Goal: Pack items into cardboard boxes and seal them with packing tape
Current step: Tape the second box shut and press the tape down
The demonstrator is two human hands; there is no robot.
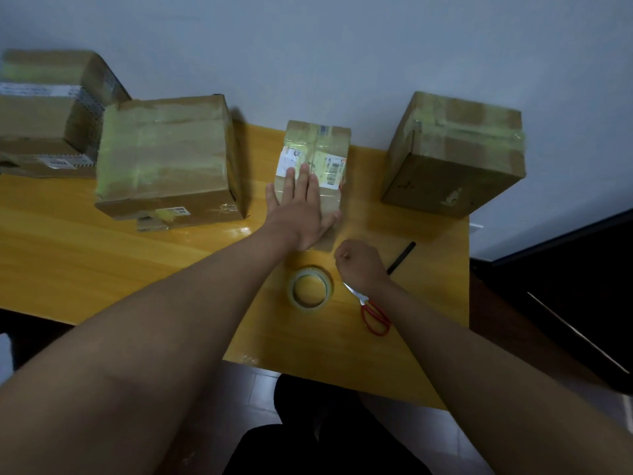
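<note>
Pressing flat on the small box (317, 159), the person's left hand (301, 207) lies with its fingers straight and spread over the taped top, just below the shipping labels. This small box sits in the middle of the yellow table (102, 255), near the wall, and glossy tape already crosses its lid in both directions. The right hand (359, 265) hovers beside the near corner of that box with its fingers curled in; whether it pinches a loose end of tape or holds nothing, I cannot tell from where I stand.

Just in front of the hands, the roll of clear tape (310, 286) lies flat on the table, and the red-handled scissors (371, 311) rest to its right, partly under the right wrist. A dark pen-like stick (402, 257) lies farther right.

As for progress, most of it looks done. A large box (164, 156) to the left and another box (455, 152) to the right both appear closed and wrapped in tape, and more boxes (44, 111) are stacked at the far left, blurred but seemingly sealed as well. No open carton or loose item shows anywhere on the table. My guess is that the small box is getting its final smoothing down, with little left beyond perhaps another strip.
</note>
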